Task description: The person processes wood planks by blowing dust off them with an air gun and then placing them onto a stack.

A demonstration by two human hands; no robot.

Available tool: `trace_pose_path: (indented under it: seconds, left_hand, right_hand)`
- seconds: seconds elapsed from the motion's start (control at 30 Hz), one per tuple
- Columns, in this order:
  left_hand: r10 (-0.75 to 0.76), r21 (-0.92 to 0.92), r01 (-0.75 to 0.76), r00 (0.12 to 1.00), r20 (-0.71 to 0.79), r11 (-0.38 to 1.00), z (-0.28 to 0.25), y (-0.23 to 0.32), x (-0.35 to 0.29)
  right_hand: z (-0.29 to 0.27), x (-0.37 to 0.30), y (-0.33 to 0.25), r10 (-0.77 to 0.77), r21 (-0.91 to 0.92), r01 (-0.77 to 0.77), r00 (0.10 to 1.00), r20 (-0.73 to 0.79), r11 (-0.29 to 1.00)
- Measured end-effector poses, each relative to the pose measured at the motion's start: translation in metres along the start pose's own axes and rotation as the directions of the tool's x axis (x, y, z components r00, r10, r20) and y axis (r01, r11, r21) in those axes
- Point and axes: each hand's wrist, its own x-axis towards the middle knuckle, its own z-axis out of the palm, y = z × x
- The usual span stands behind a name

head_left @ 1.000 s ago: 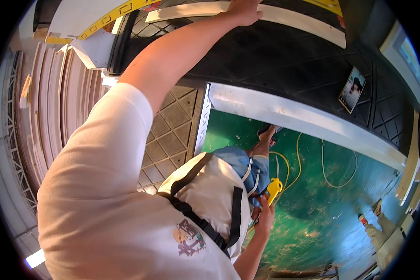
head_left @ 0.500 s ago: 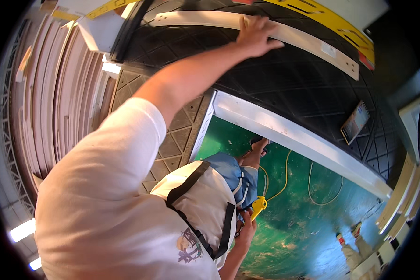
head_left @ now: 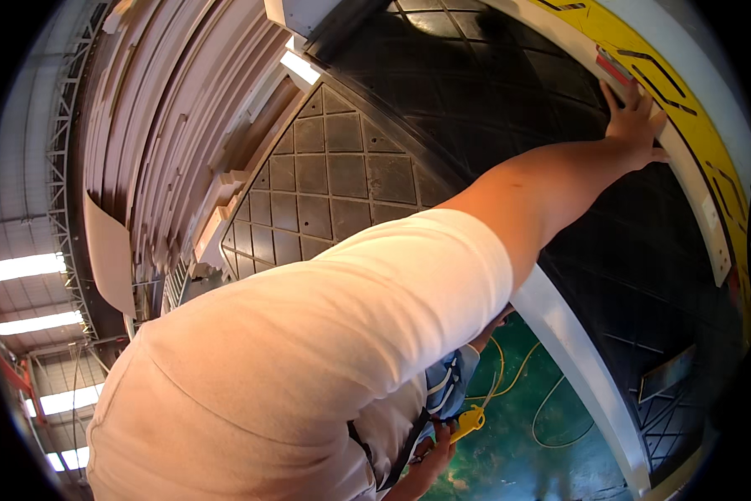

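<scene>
A long, pale wooden board (head_left: 700,196) with small holes near its end lies on the black grooved table, along a yellow-edged rail (head_left: 720,159). My left hand (head_left: 633,127) is on top of this board, its fingers spread and touching the wood. Down by my waist, my right hand (head_left: 432,464) is closed around a yellow air blow gun (head_left: 469,423), partly hidden by my shirt and bag strap. A yellow hose (head_left: 522,365) trails below the gun over the green floor.
Long pale boards (head_left: 171,108) are stacked at the left. A white metal beam (head_left: 584,355) edges the table on my side. A flat dark-faced panel (head_left: 666,373) lies on the table at the right. A thin pale hose (head_left: 538,417) loops on the floor.
My left arm has stretched farther out, and the board now lies close against the yellow-edged rail. The view has swung left. My right hand still holds the blow gun at my waist.
</scene>
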Motion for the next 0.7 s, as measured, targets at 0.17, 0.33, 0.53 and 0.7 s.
trace_pose_path:
  seconds: [0.17, 0.33, 0.53, 0.7]
  left_hand:
    - [0.013, -0.211, 0.014, 0.992, 0.127, 0.977, -0.002, -0.001, 0.040]
    - [-0.049, -0.516, 0.109, 0.990, 0.129, 0.850, -0.017, 0.017, 0.046]
    - [-0.081, -0.423, 0.139, 0.985, 0.152, 0.895, -0.004, 0.020, 0.050]
    - [-0.036, -0.486, 0.034, 0.999, 0.006, 0.873, 0.013, 0.011, 0.067]
  right_hand:
    - [0.011, -0.001, -0.019, 0.001, -0.009, -0.001, 1.000, 0.019, 1.000]
    - [0.035, -0.002, -0.046, 0.026, 0.035, -0.026, 1.000, -0.017, 0.999]
    - [0.044, 0.007, -0.066, -0.034, -0.044, 0.037, 0.998, 0.048, 0.998]
    - [0.052, -0.023, -0.073, -0.095, -0.085, 0.102, 0.992, 0.083, 0.991]
